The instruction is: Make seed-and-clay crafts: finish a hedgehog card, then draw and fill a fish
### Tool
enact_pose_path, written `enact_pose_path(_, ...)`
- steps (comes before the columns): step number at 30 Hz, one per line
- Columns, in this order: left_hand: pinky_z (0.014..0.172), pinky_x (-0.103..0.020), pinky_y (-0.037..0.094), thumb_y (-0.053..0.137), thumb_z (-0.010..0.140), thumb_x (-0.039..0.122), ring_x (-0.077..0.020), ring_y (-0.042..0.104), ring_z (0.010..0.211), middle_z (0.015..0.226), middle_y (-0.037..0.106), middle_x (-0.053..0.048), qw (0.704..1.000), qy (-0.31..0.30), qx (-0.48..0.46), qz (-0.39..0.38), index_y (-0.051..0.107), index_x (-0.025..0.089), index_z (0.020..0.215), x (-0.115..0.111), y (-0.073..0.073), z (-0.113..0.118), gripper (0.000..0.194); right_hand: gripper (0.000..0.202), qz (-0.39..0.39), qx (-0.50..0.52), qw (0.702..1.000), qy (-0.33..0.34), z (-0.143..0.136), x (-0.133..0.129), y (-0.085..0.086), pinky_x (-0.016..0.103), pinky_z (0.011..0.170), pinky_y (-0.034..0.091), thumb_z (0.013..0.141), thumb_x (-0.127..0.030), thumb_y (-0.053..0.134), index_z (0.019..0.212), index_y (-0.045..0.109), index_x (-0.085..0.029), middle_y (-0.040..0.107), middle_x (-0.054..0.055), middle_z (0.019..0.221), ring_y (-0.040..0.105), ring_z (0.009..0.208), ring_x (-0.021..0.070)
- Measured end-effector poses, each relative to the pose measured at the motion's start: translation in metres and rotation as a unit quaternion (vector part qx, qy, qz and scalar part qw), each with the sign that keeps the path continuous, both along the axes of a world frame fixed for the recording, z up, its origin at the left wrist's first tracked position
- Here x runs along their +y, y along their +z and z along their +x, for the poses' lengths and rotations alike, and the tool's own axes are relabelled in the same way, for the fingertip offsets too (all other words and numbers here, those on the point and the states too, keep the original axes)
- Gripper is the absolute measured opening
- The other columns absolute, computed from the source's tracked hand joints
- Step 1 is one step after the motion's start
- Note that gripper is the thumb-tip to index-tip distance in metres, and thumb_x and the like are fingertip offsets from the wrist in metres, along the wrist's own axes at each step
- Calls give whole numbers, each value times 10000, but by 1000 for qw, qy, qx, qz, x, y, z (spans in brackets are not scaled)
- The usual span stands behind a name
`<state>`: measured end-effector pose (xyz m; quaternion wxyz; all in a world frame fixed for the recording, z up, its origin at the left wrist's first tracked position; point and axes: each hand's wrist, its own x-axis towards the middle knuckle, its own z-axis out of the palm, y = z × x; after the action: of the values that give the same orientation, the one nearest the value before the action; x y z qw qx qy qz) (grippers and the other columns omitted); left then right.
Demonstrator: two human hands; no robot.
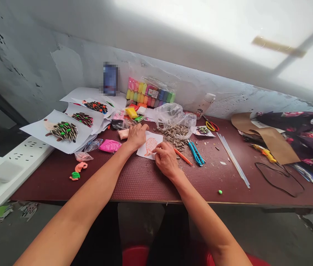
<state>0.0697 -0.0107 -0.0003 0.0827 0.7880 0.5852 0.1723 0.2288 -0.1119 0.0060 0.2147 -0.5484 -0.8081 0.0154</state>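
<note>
A small white card [142, 150] with an orange hedgehog-like outline filled with short strokes lies on the table. My left hand [136, 137] rests at its upper left edge, fingers loosely bent and lying down. Over the card's lower right part is my right hand [166, 158], its fingertips pinched together at the drawing; whatever is between them is too small to make out. Just right of that hand lies an orange pen [183, 157], with a teal utility knife [196, 152] beside it. Behind it, striped sunflower seeds [175, 133] spill from a clear plastic bag [170, 112].
Finished seed hedgehogs on paper sheets [41, 127] lie left, near a white power strip [12, 166]. Coloured clay packs [150, 92] lean on the wall. Pink clay [110, 146], scissors [211, 125], glue sticks [234, 160] and a yellow glue gun [265, 153] with its cord surround the work.
</note>
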Motion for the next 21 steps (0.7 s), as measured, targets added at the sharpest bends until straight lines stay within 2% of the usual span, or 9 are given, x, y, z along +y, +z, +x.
enact_pose_path(3, 952, -445, 423, 451, 884, 126, -314, 557, 1164, 1196, 638, -139, 1000, -16, 0, 13, 689, 216, 1147, -1, 3, -1, 366, 267, 6, -16, 1000, 19, -1, -2, -1, 338, 845, 404, 894, -84, 559, 919, 795, -208, 677, 74, 984, 541, 930, 215)
enact_pose_path(8, 934, -463, 434, 430, 889, 152, -297, 624, 1079, 1068, 714, -113, 999, -52, 8, -15, 748, 204, 970, -1, 4, -4, 332, 271, 11, -47, 998, 31, -2, -2, -1, 341, 832, 382, 908, -98, 568, 963, 802, -224, 672, 72, 1004, 518, 928, 215)
enact_pose_path(15, 891, -406, 460, 477, 845, 168, -286, 639, 1087, 1087, 740, -96, 997, -63, 18, -26, 744, 212, 1013, -4, 7, -10, 318, 266, 14, -94, 995, 32, -4, -4, -1, 349, 813, 355, 963, -169, 542, 1009, 792, -247, 661, 79, 1045, 491, 937, 225)
enact_pose_path(21, 961, -370, 450, 540, 770, 191, -269, 612, 1151, 1191, 708, -80, 989, -123, 31, -80, 728, 221, 1107, -5, 13, -25, 387, 247, 25, -78, 997, 8, -7, -6, -1, 340, 807, 347, 971, -180, 546, 1000, 785, -235, 655, 73, 1009, 481, 911, 215)
